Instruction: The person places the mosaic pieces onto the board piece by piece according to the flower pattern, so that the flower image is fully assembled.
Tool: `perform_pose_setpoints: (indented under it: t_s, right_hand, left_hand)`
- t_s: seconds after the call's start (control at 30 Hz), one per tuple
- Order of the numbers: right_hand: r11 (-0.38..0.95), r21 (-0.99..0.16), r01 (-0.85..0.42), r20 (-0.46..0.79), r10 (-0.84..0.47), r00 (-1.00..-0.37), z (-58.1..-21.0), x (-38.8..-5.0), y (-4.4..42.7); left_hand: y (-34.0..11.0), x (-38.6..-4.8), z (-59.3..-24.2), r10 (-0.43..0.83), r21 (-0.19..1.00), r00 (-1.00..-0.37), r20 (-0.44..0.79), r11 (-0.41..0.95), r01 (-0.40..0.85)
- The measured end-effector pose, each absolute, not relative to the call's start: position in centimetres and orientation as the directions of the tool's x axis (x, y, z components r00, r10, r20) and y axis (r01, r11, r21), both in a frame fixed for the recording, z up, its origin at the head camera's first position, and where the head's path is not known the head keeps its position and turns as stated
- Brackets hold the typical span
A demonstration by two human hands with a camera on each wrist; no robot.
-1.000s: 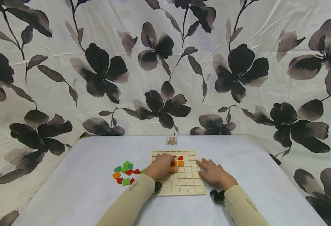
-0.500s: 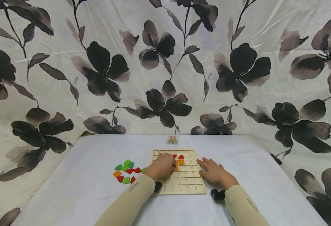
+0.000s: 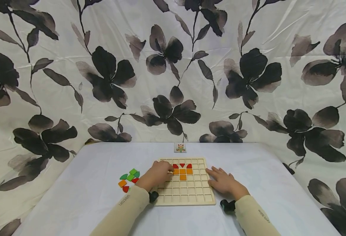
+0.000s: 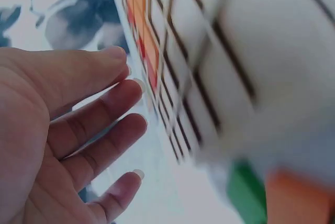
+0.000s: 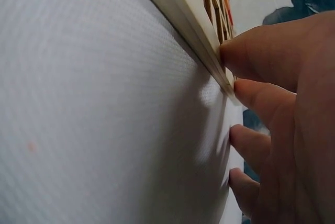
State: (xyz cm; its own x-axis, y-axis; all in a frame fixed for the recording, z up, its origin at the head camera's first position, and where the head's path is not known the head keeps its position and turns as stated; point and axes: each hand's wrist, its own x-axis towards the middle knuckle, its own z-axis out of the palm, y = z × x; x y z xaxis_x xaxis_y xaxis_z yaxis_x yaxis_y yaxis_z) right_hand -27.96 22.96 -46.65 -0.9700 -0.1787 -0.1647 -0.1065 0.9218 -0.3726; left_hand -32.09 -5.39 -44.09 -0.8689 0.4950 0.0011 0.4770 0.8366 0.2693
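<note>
Left hand hangs over the left part of the wooden board, fingers relaxed and apart, with nothing seen in its grasp; whether the tips touch the board cannot be told. Right hand lies spread along the board's right edge, thumb and forefinger against the rim, gripping nothing.

The loose pieces, green, orange and red, lie on the person's left, off the board and beside the left wrist, so the left hand is much the nearer. The board sits between the hands and looks roughly square, with no clear long axis. Three red pieces form a row above the orange squares.

White cloth covers the table; a small picture card stands beyond the board, before a flowered curtain.
</note>
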Motion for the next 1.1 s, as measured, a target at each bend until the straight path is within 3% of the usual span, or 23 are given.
perform_pose_setpoints:
  t_s: [0.37,0.63,1.1]
  right_hand:
    - [0.925,-0.366,-0.106,-0.164,-0.176,-0.971,-46.7,-27.8,23.0]
    - [0.926,-0.363,-0.106,-0.165,-0.176,-0.970,-46.8,-27.9,23.0]
    - [0.928,-0.360,-0.096,-0.178,-0.169,-0.969,-46.7,-28.0,22.9]
  left_hand:
    - [-11.4,-32.3,-42.8,0.360,0.218,-0.933,0.002,0.910,0.352]
    - [-14.5,-32.6,-42.7,0.225,0.156,-0.970,-0.093,0.965,0.209]
    - [-16.2,-32.1,-43.3,0.147,0.172,-0.980,-0.135,0.977,0.122]
